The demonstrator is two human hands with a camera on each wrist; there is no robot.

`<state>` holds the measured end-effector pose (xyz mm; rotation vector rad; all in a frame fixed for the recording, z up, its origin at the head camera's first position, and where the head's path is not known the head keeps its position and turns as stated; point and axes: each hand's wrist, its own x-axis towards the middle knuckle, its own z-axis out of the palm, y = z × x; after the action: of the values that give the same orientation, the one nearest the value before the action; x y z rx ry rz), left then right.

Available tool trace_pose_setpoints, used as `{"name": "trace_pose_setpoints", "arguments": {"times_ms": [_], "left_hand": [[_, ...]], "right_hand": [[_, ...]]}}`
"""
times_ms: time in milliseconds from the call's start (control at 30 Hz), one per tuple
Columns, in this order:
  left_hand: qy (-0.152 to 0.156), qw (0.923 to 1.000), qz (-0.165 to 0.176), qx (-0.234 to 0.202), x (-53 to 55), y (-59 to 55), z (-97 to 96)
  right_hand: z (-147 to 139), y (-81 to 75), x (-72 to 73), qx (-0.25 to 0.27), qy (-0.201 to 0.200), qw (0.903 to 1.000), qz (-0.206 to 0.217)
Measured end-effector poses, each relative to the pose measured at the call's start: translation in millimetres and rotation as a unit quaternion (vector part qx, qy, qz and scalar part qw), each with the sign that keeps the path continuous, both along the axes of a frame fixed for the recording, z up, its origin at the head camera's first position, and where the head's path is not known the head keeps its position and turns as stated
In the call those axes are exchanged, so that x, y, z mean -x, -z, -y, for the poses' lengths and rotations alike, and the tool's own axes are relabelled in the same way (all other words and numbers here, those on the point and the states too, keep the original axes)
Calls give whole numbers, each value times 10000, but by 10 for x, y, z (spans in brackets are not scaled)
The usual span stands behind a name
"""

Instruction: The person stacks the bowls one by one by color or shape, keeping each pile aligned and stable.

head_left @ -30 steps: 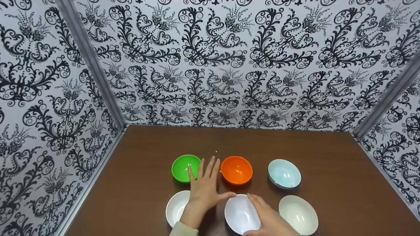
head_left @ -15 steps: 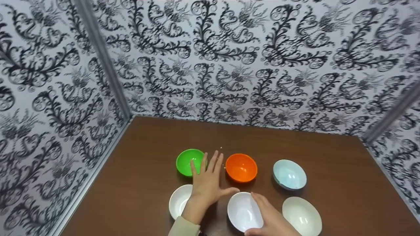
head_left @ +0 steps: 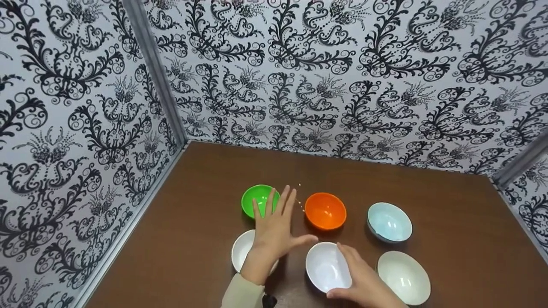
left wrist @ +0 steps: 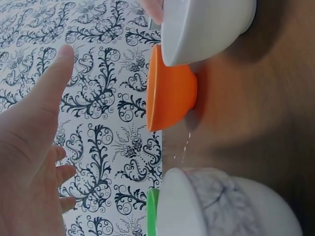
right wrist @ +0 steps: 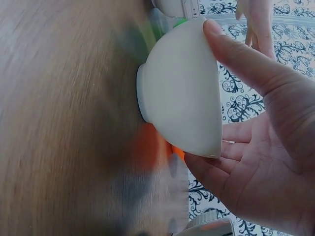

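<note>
Looks to be mid-step with the white bowl (head_left: 327, 267), upright in the front row between the patterned bowl (head_left: 242, 251) and the cream bowl (head_left: 403, 278). Seems to call next for keeping it level, whether for lifting or for letting go. Now, the grip: clasps it across the rim with the right hand (head_left: 364, 276)! Spreads the left hand (head_left: 276, 229) wide, holding nothing, above the patterned bowl. Cannot tell whether touching the table (head_left: 192, 239) or just clear.
</note>
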<state>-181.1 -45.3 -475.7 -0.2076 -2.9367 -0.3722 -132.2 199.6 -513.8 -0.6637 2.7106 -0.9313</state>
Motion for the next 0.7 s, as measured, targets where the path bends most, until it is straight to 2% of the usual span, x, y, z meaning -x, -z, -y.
{"name": "trace_pose_setpoints", "arguments": {"times_ms": [233, 300, 367, 533, 600, 700], "left_hand": [[20, 9999, -67, -94, -134, 29, 65], [-31, 9998, -126, -131, -166, 12, 106], [-92, 9996, -206, -159, -175, -12, 153], [-139, 9993, -310, -186, -142, -75, 249], [-137, 9993, -276, -232, -137, -86, 283], [-165, 9990, -249, -345, -132, -86, 336]], "right_hand": [[-18, 50, -57, 95, 162, 9977, 653], [-6, 41, -61, 149, 172, 9976, 657], [10, 25, -55, 219, 191, 9982, 518], [34, 13, -34, 169, 218, 9992, -295], [34, 18, -31, 140, 243, 9990, -358], [29, 18, -23, 137, 307, 9993, -174]]}}
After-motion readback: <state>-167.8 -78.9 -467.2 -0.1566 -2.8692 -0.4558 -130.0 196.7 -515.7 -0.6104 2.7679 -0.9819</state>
